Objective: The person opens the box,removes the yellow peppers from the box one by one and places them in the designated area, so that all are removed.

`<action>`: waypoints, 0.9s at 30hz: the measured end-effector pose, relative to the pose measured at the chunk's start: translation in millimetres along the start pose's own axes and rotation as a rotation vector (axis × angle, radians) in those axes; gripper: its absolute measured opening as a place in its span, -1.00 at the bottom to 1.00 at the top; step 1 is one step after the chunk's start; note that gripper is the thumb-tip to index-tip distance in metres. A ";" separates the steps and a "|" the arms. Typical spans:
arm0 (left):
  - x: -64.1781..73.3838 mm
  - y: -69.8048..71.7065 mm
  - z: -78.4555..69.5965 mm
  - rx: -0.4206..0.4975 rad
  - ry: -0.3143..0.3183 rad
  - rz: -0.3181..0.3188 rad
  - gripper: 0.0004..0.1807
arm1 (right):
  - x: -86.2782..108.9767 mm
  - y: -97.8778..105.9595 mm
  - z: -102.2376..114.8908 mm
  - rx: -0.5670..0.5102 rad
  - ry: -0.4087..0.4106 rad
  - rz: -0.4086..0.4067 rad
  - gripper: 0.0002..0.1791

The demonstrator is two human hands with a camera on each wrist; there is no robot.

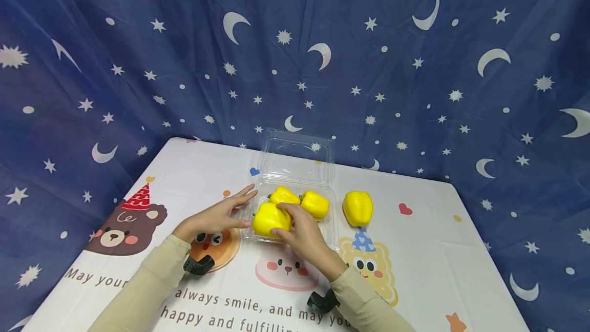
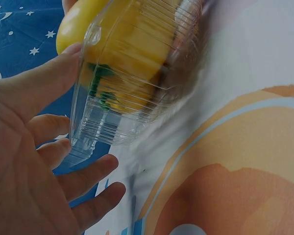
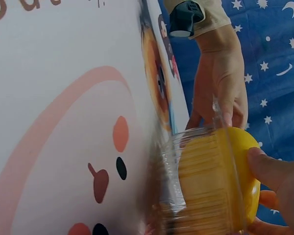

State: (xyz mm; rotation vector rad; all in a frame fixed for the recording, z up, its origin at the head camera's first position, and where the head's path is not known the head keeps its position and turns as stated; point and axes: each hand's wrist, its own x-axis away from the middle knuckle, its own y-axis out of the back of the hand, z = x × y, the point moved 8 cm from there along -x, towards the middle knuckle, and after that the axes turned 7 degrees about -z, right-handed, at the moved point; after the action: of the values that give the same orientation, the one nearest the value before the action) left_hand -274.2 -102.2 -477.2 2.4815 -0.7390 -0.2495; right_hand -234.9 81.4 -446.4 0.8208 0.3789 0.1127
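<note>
A clear plastic clamshell container [image 1: 330,232] stands on the table with its lid [image 1: 297,160] raised at the back. Its base holds three yellow bell peppers. My right hand [image 1: 305,232] grips the front-left bell pepper [image 1: 269,219], thumb in front and fingers over its top. Behind that one lie a second bell pepper [image 1: 283,195] and a third [image 1: 315,205], at the right. My left hand [image 1: 222,216] is spread along the container's left side. In the left wrist view, its thumb [image 2: 54,71] lies at the rim and the other fingers stay extended.
Another yellow bell pepper [image 1: 358,208] lies on the table to the right of the container. The white tablecloth [image 1: 424,270] carries printed cartoon animals and lettering. A blue curtain [image 1: 396,81] with moons and stars hangs behind the table.
</note>
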 end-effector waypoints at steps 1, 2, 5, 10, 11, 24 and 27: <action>-0.1 0.0 0.0 0.001 0.000 -0.001 -0.06 | -0.1 0.9 0.3 -0.008 -0.002 0.000 -0.33; -0.1 -0.1 -0.2 0.002 -0.001 0.000 -0.06 | -0.1 2.2 0.7 -0.013 -0.004 -0.001 -0.33; -0.1 -0.1 -0.9 0.003 -0.002 0.003 -0.06 | 0.6 6.3 1.5 -0.022 -0.017 -0.003 -0.33; 0.2 0.4 -2.4 0.006 -0.006 0.005 -0.08 | 1.0 15.3 4.8 -0.029 -0.023 -0.035 -0.34; 0.2 0.5 -2.4 0.005 -0.006 0.005 -0.08 | 0.9 17.4 5.6 -0.031 -0.021 -0.046 -0.34; -0.4 1.0 -2.0 0.009 -0.004 -0.002 -0.11 | 3.0 46.5 6.1 -0.088 -0.021 -0.130 -0.35; -0.2 0.7 -2.2 0.011 -0.009 0.000 -0.11 | 3.2 52.1 3.8 -0.092 -0.032 -0.141 -0.35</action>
State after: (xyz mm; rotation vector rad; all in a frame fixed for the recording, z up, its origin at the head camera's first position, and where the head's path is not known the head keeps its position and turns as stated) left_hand -273.9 -101.6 -475.0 2.4921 -0.7463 -0.2566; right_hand -228.0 115.0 -406.8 0.7019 0.3973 -0.0144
